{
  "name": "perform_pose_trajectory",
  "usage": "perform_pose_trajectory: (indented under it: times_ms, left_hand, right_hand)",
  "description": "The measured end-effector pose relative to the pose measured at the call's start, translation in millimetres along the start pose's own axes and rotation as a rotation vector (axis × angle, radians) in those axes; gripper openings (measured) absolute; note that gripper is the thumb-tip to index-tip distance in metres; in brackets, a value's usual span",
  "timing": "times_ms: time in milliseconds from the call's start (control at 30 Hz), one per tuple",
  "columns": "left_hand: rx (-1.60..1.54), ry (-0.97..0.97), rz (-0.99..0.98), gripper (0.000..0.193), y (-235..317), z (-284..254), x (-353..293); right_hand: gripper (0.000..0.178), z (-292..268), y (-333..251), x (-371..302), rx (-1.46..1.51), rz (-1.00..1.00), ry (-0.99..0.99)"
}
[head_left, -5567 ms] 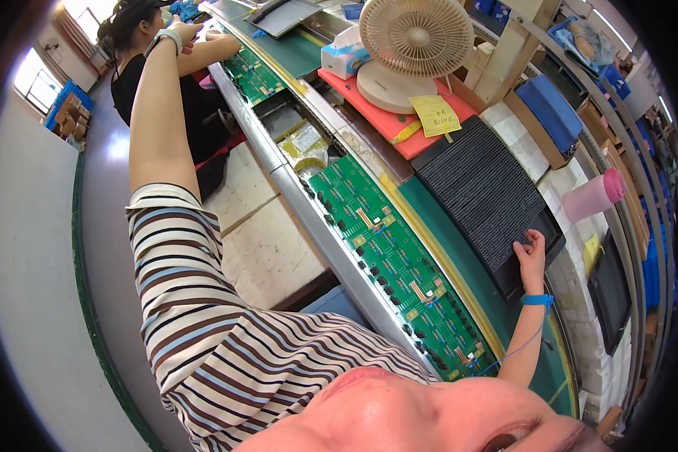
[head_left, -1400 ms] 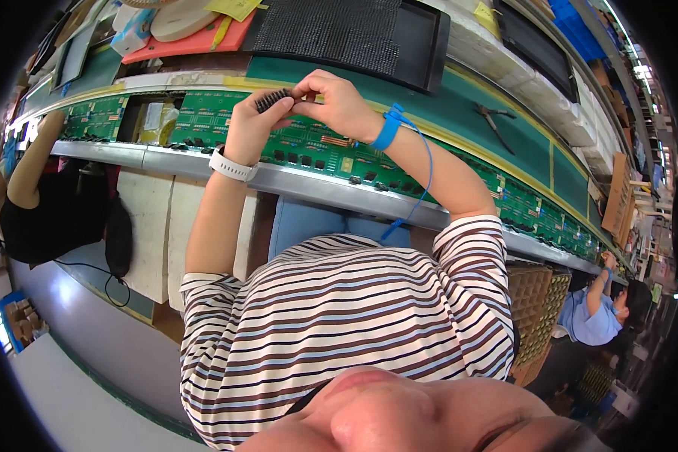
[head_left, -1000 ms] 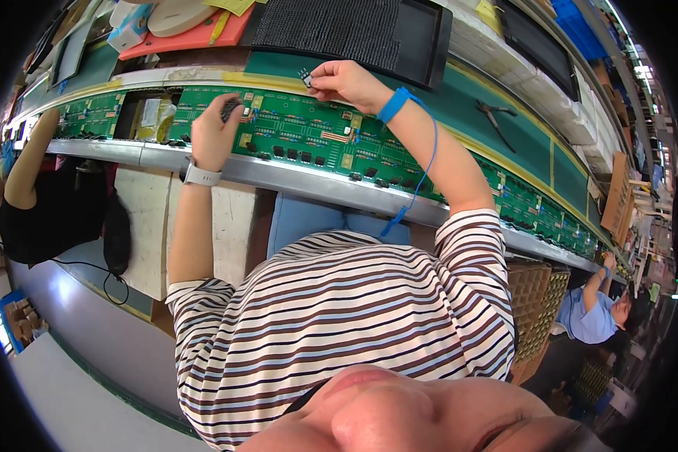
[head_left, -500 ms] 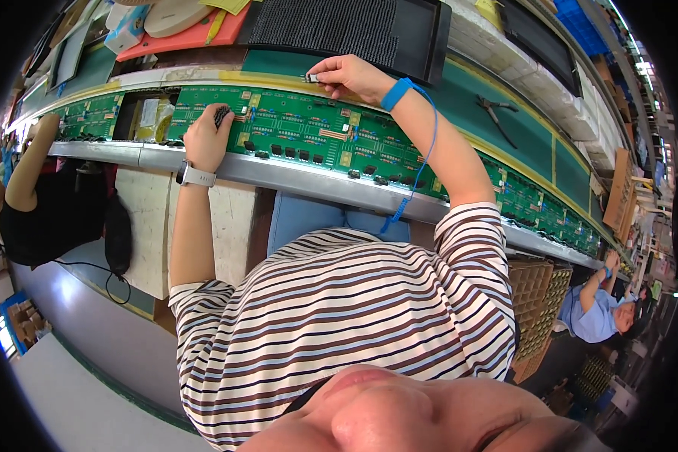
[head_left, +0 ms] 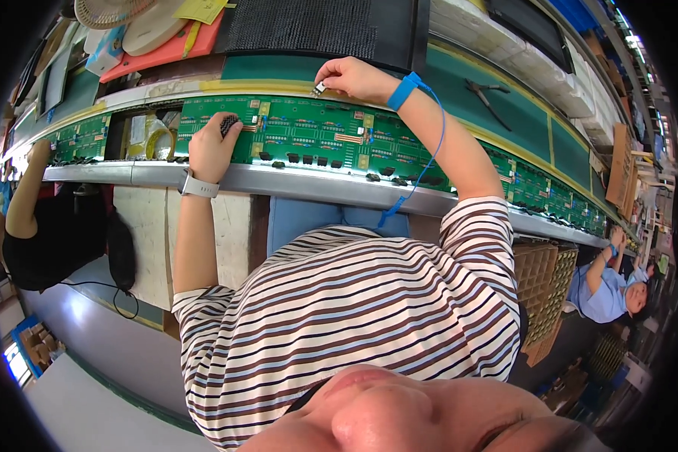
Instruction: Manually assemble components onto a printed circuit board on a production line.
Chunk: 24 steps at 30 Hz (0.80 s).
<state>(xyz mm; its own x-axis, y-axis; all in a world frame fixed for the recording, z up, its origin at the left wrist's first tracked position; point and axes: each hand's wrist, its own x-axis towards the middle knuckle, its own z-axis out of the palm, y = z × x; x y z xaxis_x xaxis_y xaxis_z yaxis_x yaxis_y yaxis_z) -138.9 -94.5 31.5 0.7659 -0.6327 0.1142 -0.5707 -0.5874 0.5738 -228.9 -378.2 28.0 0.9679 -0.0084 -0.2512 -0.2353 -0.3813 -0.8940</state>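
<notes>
My right hand [head_left: 358,80], with a blue strap round its wrist, pinches a small white connector-like component [head_left: 320,87] with thin metal legs between thumb and fingertips. It hovers at the far edge of a long green circuit board [head_left: 297,124], legs tilted downward. Over the board's left part, my left hand [head_left: 212,148] is closed round a clump of small black components [head_left: 228,124], which poke out between thumb and fingers. The board carries rows of small parts, and several black components [head_left: 305,160] stand along its near edge.
A metal rail [head_left: 301,181] runs along the near side. Behind the boards lie a black tray [head_left: 301,34] filled with rows of dark parts and a pair of pliers [head_left: 488,102]. A coiled blue cord [head_left: 398,205] hangs from my right wrist. Other people work at both ends.
The white component has tipped from level to legs-down, and my right hand has come over the board's far edge. The boards appear shifted slightly right; my left hand still grips its clump.
</notes>
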Motion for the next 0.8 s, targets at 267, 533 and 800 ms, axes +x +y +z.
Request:
perform_pose_trajectory:
  times_ms: [267,533,800]
  left_hand:
    - [-0.316,-0.016,-0.013,0.026,25.9,6.0,8.9]
    - [-1.016,-0.248,-0.234,0.027,54.2,14.9,10.7]
    - [-1.086,-0.229,-0.227,0.027,59.8,20.6,12.2]
  right_hand:
    - [0.013,25.4,-10.6,-5.4,-0.699,-0.249,0.173]
    - [0.013,23.8,-9.6,-9.6,-0.698,-0.268,0.194]
    - [0.011,27.0,-15.5,-16.0,-0.796,-0.298,0.197]
